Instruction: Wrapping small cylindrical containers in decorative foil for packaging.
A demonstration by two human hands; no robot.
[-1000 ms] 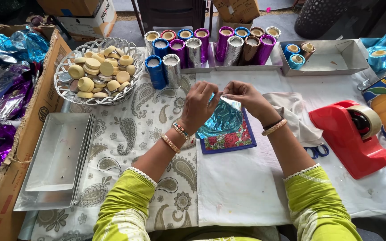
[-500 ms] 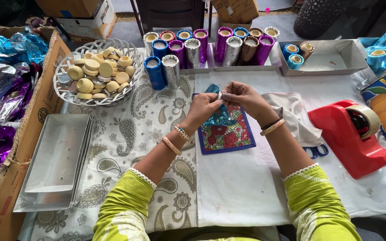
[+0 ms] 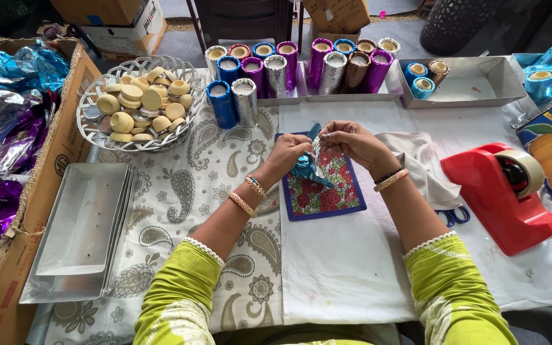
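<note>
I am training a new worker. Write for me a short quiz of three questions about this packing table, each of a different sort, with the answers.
1. True or false: both hands pinch the teal foil piece above the floral mat.
2. Where is the red tape dispenser? A) at the person's right, B) inside the wire basket, C) on the stacked metal trays.
3. Fill in: the wire basket holds pale round ___.

Key: 1 true; 2 A; 3 discs.

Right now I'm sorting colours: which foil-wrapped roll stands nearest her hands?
The silver roll, in front of the tray beside the blue roll, closest to her left hand.
</note>
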